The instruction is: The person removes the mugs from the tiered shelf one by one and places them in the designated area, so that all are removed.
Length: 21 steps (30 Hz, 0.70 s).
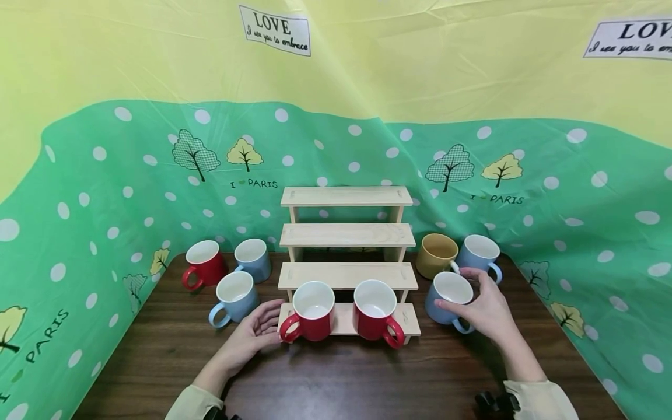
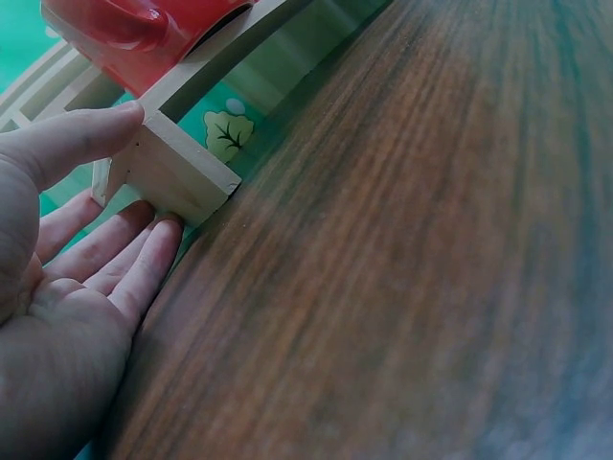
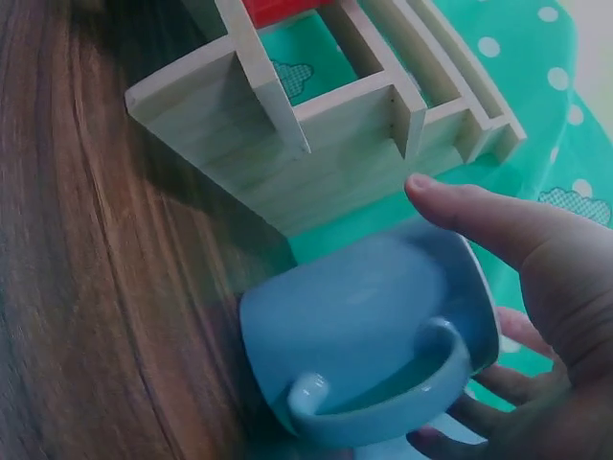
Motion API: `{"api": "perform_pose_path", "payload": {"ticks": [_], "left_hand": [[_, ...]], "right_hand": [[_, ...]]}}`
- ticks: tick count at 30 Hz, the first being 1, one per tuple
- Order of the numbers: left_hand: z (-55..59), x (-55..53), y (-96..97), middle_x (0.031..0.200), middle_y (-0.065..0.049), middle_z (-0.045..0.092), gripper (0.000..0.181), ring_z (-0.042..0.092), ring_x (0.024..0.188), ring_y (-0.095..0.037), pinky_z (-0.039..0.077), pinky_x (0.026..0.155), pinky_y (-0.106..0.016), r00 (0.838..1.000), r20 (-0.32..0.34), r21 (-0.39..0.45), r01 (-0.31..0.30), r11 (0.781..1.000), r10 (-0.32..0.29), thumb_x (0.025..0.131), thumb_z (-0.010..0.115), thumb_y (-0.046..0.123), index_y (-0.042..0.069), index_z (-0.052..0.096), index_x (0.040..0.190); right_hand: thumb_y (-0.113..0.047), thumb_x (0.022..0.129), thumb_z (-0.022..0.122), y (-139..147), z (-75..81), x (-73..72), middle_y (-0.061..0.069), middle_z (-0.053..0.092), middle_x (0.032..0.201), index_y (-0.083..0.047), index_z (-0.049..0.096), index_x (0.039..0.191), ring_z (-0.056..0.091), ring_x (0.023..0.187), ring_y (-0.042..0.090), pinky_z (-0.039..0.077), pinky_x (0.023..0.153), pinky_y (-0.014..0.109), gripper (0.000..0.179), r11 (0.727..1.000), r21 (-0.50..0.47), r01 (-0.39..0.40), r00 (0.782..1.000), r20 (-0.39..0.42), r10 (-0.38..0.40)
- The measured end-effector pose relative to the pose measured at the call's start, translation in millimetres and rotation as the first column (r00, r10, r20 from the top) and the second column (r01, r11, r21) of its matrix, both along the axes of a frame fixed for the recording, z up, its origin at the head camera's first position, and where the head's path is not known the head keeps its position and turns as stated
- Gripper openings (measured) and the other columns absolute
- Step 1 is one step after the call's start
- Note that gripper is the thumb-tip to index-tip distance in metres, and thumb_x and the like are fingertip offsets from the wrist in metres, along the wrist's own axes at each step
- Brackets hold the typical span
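A stepped wooden stand (image 1: 346,234) has two red mugs on its lowest step, a left one (image 1: 317,328) and a right one (image 1: 369,324). My left hand (image 1: 251,333) is at the left end of that step, its thumb by the front corner and its fingers stretched along the side panel (image 2: 182,172). To the right of the stand a light-blue mug (image 3: 354,316) stands upright on the table. My right hand (image 1: 487,306) spans this mug's rim with thumb and fingers spread, thumb on the near side and fingers behind. Its handle (image 3: 393,407) points toward the near right.
Behind the right hand stand a mustard mug (image 1: 434,259) and another blue mug (image 1: 475,259). Left of the stand are a red mug (image 1: 210,271) and two blue mugs, one farther back (image 1: 257,265) and one nearer (image 1: 240,303). A patterned cloth (image 1: 346,146) hangs behind the dark wooden table (image 1: 315,385).
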<state>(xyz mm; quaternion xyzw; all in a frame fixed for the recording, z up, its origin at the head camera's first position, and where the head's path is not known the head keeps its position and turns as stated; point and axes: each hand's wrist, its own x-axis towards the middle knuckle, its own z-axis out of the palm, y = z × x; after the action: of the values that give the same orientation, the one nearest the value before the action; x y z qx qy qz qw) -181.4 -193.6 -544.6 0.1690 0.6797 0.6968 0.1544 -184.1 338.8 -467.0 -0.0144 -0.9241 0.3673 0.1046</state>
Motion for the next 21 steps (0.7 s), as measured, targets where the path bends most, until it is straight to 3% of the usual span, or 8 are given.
{"api": "perform_pose_path", "payload": {"ticks": [6, 11, 16, 21], "left_hand": [[-0.8, -0.1, -0.1, 0.161, -0.029, 0.049, 0.077, 0.062, 0.136, -0.016, 0.051, 0.112, -0.026, 1.000, 0.003, 0.000, -0.001, 1.000, 0.001, 0.101, 0.075, 0.002, -0.002, 0.034, 0.166], [-1.0, -0.2, -0.4, 0.161, -0.028, 0.049, 0.077, 0.062, 0.136, -0.016, 0.051, 0.112, -0.026, 1.000, 0.004, -0.006, -0.003, 1.000, 0.003, 0.101, 0.076, 0.003, -0.001, 0.034, 0.166], [-0.3, -0.1, -0.3, 0.161, -0.028, 0.049, 0.077, 0.062, 0.136, -0.016, 0.051, 0.112, -0.026, 1.000, 0.006, -0.008, -0.005, 1.000, 0.005, 0.101, 0.076, 0.003, -0.001, 0.034, 0.166], [-0.3, 0.1, -0.1, 0.161, -0.028, 0.049, 0.077, 0.063, 0.136, -0.016, 0.051, 0.112, -0.026, 1.000, 0.005, -0.010, -0.006, 1.000, 0.006, 0.101, 0.076, 0.003, -0.001, 0.034, 0.166]], "right_hand": [[-0.043, 0.070, 0.105, -5.4, 11.2, 4.7, 0.032, 0.051, 0.146, 0.004, 0.045, 0.152, 0.048, 0.133, 0.051, 0.044, 0.100, 0.073, 0.112, 0.997, 0.080, -0.001, 0.992, -0.129, 0.012], [-0.042, 0.073, 0.104, -13.4, 22.3, 10.2, 0.030, 0.052, 0.146, 0.004, 0.046, 0.151, 0.051, 0.132, 0.049, 0.050, 0.094, 0.067, 0.108, 0.995, 0.097, 0.008, 0.982, -0.186, 0.010], [-0.043, 0.080, 0.100, -23.5, 32.6, 16.0, 0.029, 0.052, 0.145, 0.002, 0.046, 0.153, 0.054, 0.129, 0.049, 0.054, 0.093, 0.067, 0.101, 0.997, 0.074, -0.007, 0.985, -0.173, 0.020], [-0.043, 0.085, 0.097, -34.6, 40.2, 19.2, 0.028, 0.054, 0.146, 0.002, 0.047, 0.152, 0.053, 0.133, 0.048, 0.051, 0.104, 0.070, 0.095, 0.999, 0.020, -0.030, 0.991, -0.130, 0.033]]}}
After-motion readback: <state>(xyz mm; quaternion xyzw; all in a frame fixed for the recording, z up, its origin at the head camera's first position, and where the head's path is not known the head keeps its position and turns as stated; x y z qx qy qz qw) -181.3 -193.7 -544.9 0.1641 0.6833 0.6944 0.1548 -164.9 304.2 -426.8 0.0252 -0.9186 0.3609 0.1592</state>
